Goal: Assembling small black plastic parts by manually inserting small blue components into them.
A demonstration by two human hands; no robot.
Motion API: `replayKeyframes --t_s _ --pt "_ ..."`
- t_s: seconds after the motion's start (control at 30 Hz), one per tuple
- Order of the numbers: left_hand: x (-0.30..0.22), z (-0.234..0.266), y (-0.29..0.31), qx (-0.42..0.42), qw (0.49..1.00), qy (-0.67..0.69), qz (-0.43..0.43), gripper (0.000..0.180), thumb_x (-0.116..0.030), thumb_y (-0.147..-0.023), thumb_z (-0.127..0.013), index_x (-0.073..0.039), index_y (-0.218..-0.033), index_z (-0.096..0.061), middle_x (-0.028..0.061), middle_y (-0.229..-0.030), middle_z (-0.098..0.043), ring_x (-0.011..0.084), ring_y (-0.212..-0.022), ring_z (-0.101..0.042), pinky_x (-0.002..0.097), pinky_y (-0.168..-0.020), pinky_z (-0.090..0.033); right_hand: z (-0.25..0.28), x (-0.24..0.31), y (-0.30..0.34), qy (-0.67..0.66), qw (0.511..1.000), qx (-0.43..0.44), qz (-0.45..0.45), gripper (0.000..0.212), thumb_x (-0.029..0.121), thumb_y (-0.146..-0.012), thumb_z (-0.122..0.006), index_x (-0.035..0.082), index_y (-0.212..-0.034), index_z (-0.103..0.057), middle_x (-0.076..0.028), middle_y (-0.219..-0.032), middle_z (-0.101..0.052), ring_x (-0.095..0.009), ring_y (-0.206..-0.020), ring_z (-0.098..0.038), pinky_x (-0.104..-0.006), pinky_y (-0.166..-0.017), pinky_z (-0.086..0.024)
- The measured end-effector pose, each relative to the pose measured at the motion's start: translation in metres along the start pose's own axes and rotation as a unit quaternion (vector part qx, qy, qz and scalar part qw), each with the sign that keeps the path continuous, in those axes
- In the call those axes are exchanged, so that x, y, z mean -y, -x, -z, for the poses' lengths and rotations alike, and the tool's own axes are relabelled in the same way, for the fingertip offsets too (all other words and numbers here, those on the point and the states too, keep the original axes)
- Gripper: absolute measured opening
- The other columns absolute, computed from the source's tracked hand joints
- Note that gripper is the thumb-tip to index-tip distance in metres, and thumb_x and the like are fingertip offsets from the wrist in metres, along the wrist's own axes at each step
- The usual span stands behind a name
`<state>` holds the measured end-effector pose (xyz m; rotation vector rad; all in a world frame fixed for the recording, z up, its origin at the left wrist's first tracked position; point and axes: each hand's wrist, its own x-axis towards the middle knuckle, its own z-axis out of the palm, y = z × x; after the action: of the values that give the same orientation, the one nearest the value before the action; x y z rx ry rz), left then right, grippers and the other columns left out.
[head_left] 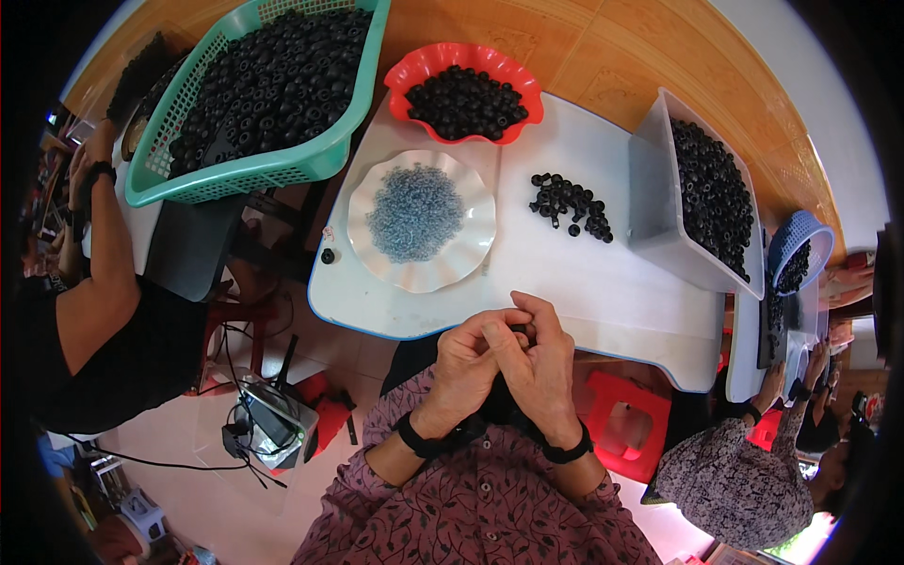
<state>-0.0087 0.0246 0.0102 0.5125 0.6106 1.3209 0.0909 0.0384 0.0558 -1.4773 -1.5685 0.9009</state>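
My left hand [456, 369] and my right hand [539, 367] meet in front of my chest, just off the table's near edge. Their fingers are closed together around a small black round piece [519, 330], mostly hidden by the fingertips. Beyond them, a white wavy-rimmed plate [478, 240] bears a heap of small clear bluish beads [414, 213]. To the right of it, several loose black ring-like pieces [571, 203] lie scattered on the white table [556, 282]. One single black piece [328, 255] sits near the table's left edge.
A green basket [325, 168] of black pieces stands at the far left, a red scalloped bowl [532, 105] at the back, and a translucent bin [650, 193] at the right. Co-workers sit either side. Red stools [626, 424] and cables [247, 443] are below.
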Motion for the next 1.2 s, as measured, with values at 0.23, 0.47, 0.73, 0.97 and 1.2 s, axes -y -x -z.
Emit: replayKeyframes --t_s 0.23,0.47,0.73,0.97,1.2 --pt "0.004 0.000 0.001 -0.013 0.997 -0.068 -0.028 0.023 0.006 -0.089 -0.058 0.006 -0.112 -0.059 0.0092 -0.102 -0.065 0.0117 -0.088 -0.062 0.0234 -0.081 -0.052 -0.004 0.000 0.000 0.011 0.999 -0.030 -0.020 0.056 0.033 -0.084 -0.071 -0.010 -0.113 -0.049 -0.014 -0.068 -0.061 -0.019 -0.060 -0.062 -0.0306 -0.056 -0.049" --pt "0.004 0.001 0.000 -0.021 0.996 -0.072 -0.039 0.023 0.005 -0.090 -0.057 0.006 -0.112 -0.059 0.0093 -0.101 -0.065 0.0124 -0.088 -0.062 0.0233 -0.079 -0.051 -0.004 0.000 0.000 -0.006 0.999 -0.031 -0.035 0.057 0.033 -0.084 -0.071 -0.009 -0.114 -0.049 -0.013 -0.068 -0.061 -0.018 -0.060 -0.061 -0.0288 -0.056 -0.048" --pt "-0.015 0.008 -0.007 0.028 0.992 0.115 0.042 0.022 -0.009 -0.093 -0.059 0.001 -0.112 -0.060 0.0105 -0.106 -0.064 0.0158 -0.094 -0.063 0.0302 -0.084 -0.054 0.013 0.007 0.006 -0.042 0.994 0.018 0.095 0.033 0.007 -0.090 -0.060 0.003 -0.123 -0.055 -0.016 -0.118 -0.058 -0.025 -0.103 -0.060 -0.0319 -0.084 -0.050" --pt "-0.012 0.015 -0.005 0.047 0.991 0.121 0.028 0.019 -0.011 -0.090 -0.064 -0.002 -0.107 -0.063 0.0067 -0.101 -0.066 0.0143 -0.090 -0.064 0.0281 -0.080 -0.054 0.019 0.004 0.007 -0.151 0.984 0.073 0.055 0.023 0.003 -0.088 -0.062 0.003 -0.111 -0.065 -0.015 -0.120 -0.058 -0.023 -0.108 -0.059 -0.0302 -0.091 -0.047" --pt "-0.014 0.003 -0.002 0.041 0.993 0.109 0.014 0.018 -0.007 -0.087 -0.067 0.001 -0.103 -0.064 0.0080 -0.097 -0.067 0.0138 -0.084 -0.064 0.0264 -0.075 -0.054 0.023 -0.001 0.006 -0.315 0.945 0.094 -0.004 0.018 0.001 -0.087 -0.064 0.001 -0.105 -0.067 -0.012 -0.119 -0.059 -0.017 -0.105 -0.058 -0.0278 -0.088 -0.048"
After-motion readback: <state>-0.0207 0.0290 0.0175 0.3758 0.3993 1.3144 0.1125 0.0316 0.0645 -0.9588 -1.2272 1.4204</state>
